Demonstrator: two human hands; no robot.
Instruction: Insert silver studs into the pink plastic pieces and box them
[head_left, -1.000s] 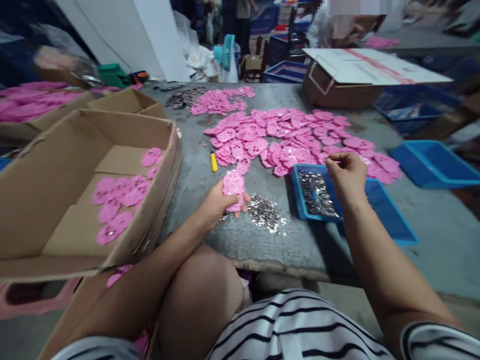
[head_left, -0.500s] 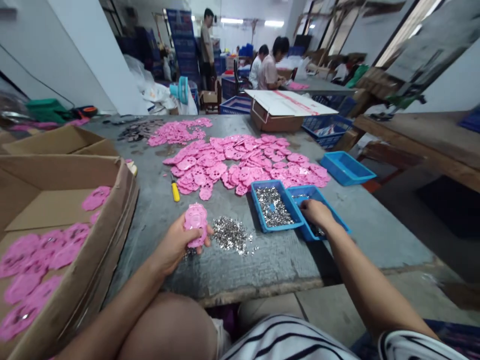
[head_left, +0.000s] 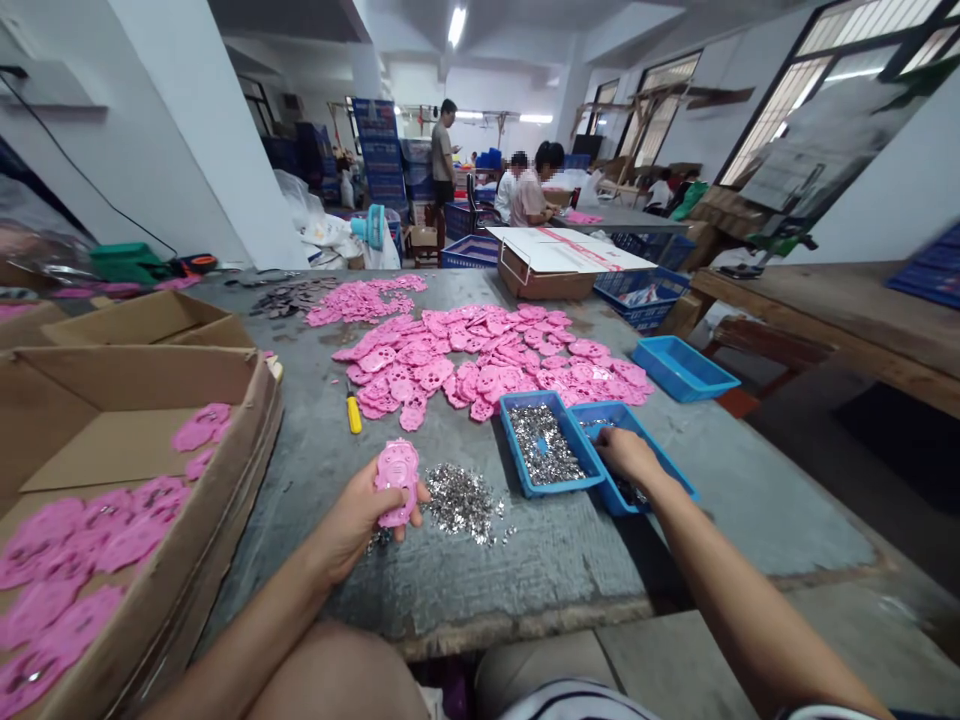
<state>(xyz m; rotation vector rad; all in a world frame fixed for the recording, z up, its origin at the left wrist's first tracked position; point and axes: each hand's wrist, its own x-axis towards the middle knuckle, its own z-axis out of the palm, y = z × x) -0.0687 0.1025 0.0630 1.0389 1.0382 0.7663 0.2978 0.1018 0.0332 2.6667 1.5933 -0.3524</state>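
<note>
A pink plastic part [head_left: 397, 470] with a scalloped outline is pinched between the thumb and fingers of my left hand [head_left: 367, 510], above the near part of the table. Beside it lies a loose heap of small shiny metal pieces [head_left: 463, 500]. My right hand [head_left: 628, 455] reaches into the right-hand blue tray [head_left: 664, 462], which holds small metal pieces; its fingertips are hidden, so what they hold does not show. The other blue tray [head_left: 551, 490], full of metal pieces, stands against it. Behind the trays spreads a large pile of pink parts [head_left: 487, 360].
At the left stands a cardboard box [head_left: 262, 440] with pink parts inside. A yellow-handled tool [head_left: 354, 413] lies near the pile. Another blue tray [head_left: 684, 368] sits at the table's right edge, and a flat carton [head_left: 555, 270] stands behind. Several people are farther back.
The camera has tilted up, so the whole scene sits lower in view. My left hand keeps the pink part, and my right hand stays in the right-hand tray.
</note>
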